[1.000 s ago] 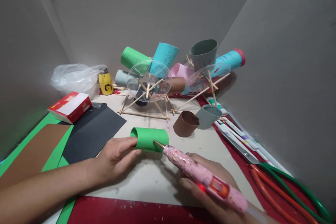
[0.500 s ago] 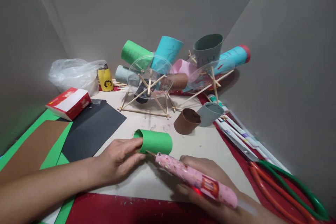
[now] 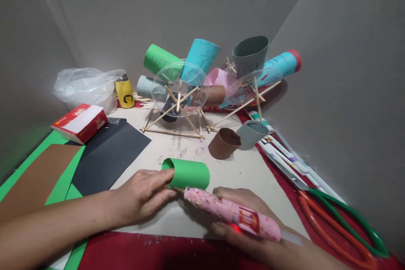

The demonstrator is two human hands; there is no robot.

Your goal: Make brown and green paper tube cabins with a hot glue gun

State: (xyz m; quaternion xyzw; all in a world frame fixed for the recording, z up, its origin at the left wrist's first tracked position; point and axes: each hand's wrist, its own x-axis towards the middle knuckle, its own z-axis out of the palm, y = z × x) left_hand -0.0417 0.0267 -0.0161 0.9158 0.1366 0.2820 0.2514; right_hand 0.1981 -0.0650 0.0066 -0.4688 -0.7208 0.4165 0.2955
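Observation:
My left hand [image 3: 148, 192] pinches the left end of a green paper tube [image 3: 192, 174], with fingers inside its opening and the thumb below. The tube lies on its side above the pale board [image 3: 190, 223]. In my right hand [image 3: 240, 215] is a pink glue gun [image 3: 230, 211], a red light glowing on its underside and a clear glue stick at its back. The nozzle points left, at the lower edge of the tube; whether it touches I cannot tell. Behind the tube stand a brown paper tube [image 3: 223, 145] and a grey-blue paper tube [image 3: 251, 135].
A wooden-stick frame [image 3: 172, 133] carries clear discs and several coloured tubes at the back. Left are black paper [image 3: 107, 160], brown paper [image 3: 41, 173], a red box [image 3: 80, 124], a plastic bag [image 3: 85, 88] and a yellow bottle [image 3: 125, 93]. Large scissors [image 3: 335, 219] and white pens [image 3: 291, 158] lie right.
The glue gun has shifted slightly left, its nozzle closer along the green tube's lower edge. My left hand keeps its hold. The whole view has shifted slightly.

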